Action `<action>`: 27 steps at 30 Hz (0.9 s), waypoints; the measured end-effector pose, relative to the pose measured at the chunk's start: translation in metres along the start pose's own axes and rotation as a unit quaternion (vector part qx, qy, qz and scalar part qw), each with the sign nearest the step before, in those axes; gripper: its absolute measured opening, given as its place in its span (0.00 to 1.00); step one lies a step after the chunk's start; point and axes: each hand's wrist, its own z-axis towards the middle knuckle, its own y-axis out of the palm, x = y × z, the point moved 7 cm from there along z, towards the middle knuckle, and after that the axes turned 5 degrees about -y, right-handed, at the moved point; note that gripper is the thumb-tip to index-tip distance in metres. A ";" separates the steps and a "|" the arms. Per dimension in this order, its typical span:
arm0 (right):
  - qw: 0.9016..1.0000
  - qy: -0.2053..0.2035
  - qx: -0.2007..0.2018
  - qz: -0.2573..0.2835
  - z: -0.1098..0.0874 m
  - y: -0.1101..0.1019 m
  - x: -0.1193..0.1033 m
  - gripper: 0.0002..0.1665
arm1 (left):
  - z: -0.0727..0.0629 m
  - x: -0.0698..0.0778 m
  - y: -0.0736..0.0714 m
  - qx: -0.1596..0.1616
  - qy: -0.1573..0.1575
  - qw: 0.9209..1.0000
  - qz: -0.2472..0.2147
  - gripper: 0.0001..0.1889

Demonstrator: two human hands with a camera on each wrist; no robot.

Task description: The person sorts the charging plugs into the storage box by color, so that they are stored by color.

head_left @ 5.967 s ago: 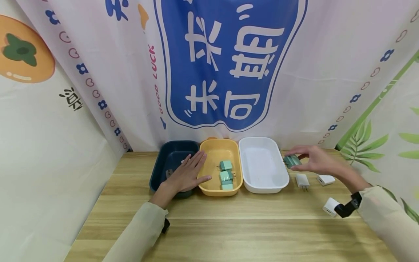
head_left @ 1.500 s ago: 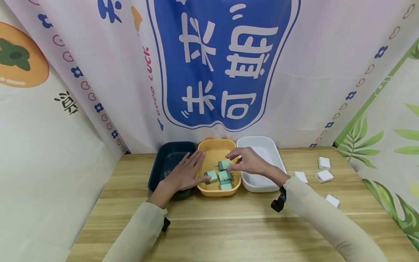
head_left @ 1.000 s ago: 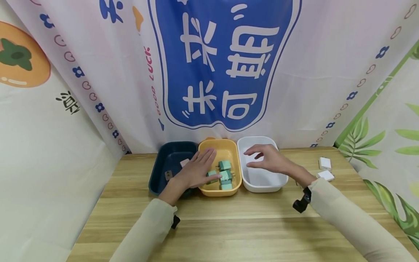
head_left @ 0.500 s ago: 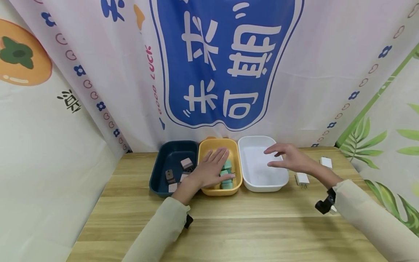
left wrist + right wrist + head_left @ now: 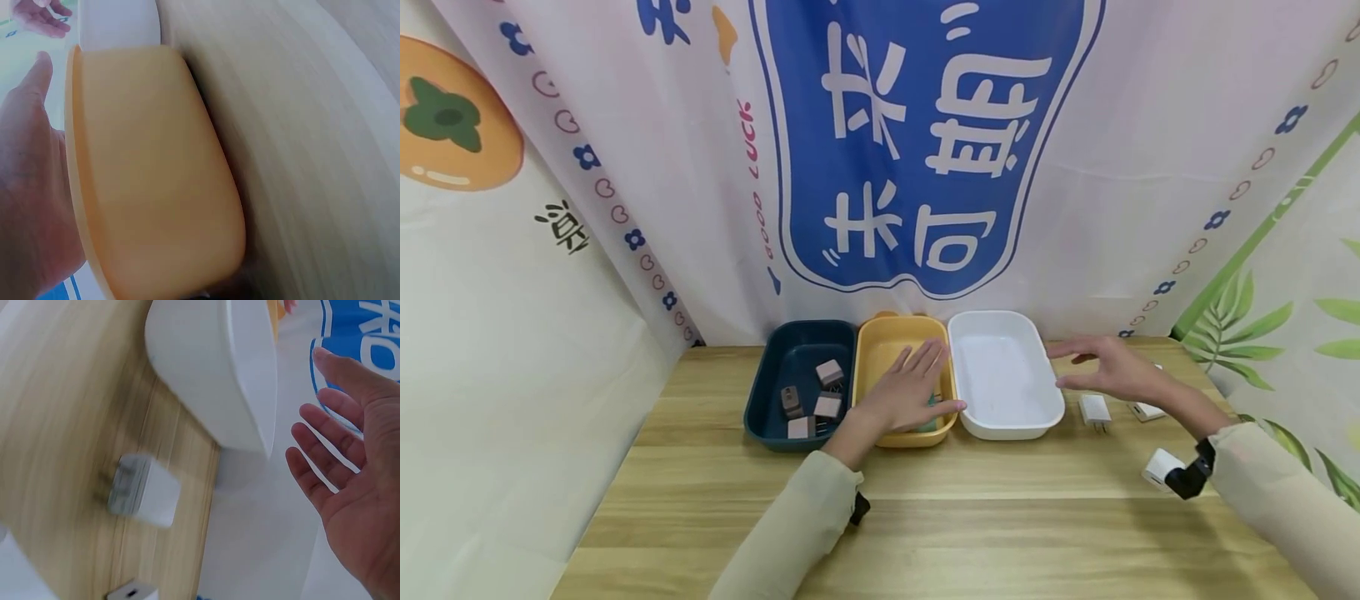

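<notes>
My left hand [image 5: 910, 396] is open, fingers spread over the yellow bin [image 5: 859, 367], and hides most of the green plug chargers inside it. In the left wrist view that hand stands by the rim of the yellow bin. My right hand [image 5: 1108, 368] is open and holds nothing, at the right rim of the white bin [image 5: 1000, 375], which has nothing in it. Close below the right hand, a white plug charger [image 5: 1094, 409] lies on the table with its prongs toward the front; the right wrist view shows white chargers [image 5: 156, 497] under the open palm.
The dark blue bin [image 5: 767, 400] at the left holds several pinkish and brown chargers [image 5: 830, 372]. Another white charger [image 5: 1159, 467] lies near the right wrist, and one more [image 5: 1142, 411] is partly behind the forearm. A printed curtain [image 5: 1060, 250] hangs behind the bins.
The green charger held by my right hand earlier lies in the yellow bin. My right hand has since moved right, past the white bin. My left hand has shifted right over the yellow bin.
</notes>
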 end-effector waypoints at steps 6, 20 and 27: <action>1.000 0.009 -0.004 -0.023 -0.015 -0.005 0.015 0.22 | 0.008 0.011 0.002 -0.005 -0.002 1.000 0.010 0.53; 0.996 0.057 -0.045 -0.044 -0.049 -0.008 0.050 0.26 | 0.021 0.026 0.012 -0.022 -0.016 1.000 -0.004 0.53; 0.996 0.053 -0.061 -0.026 -0.055 0.001 0.060 0.30 | 0.025 0.029 0.017 -0.028 -0.021 0.999 0.006 0.52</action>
